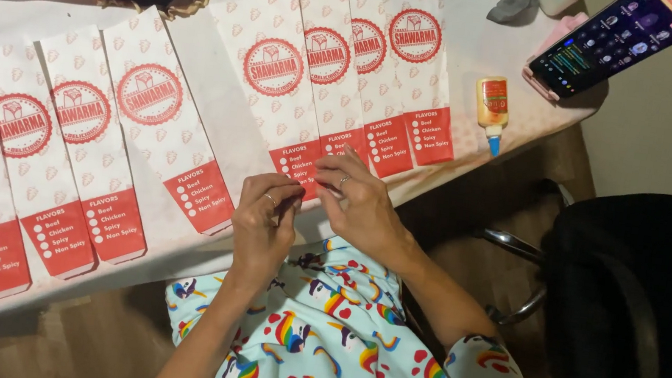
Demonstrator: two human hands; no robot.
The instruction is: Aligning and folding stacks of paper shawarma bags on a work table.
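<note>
Both hands meet at the near edge of the white counter (218, 106), right over the red bottom end of one paper bag (284, 93) — a long white sleeve with a round red stamp and a red band of tick-boxes. The right hand (363, 209) has its fingers curled, thumb and forefinger pinching the bag's lower corner, a ring showing on one finger. The left hand (263, 223) is bunched just beside it, fingertips pressed together against that same edge, also ringed. That bag lies at the left of a fanned group of four overlapping bags (385, 67), all slanting the same way. To the left, well apart from the hands, another row of the same bags (75, 157) spreads along the counter. A small glue bottle (493, 106) with a blue tip lies near the counter's right end, and beyond it a phone (619, 40) sits propped with its screen lit. A black chair (639, 295) stands on the person's right — near the knee.
</note>
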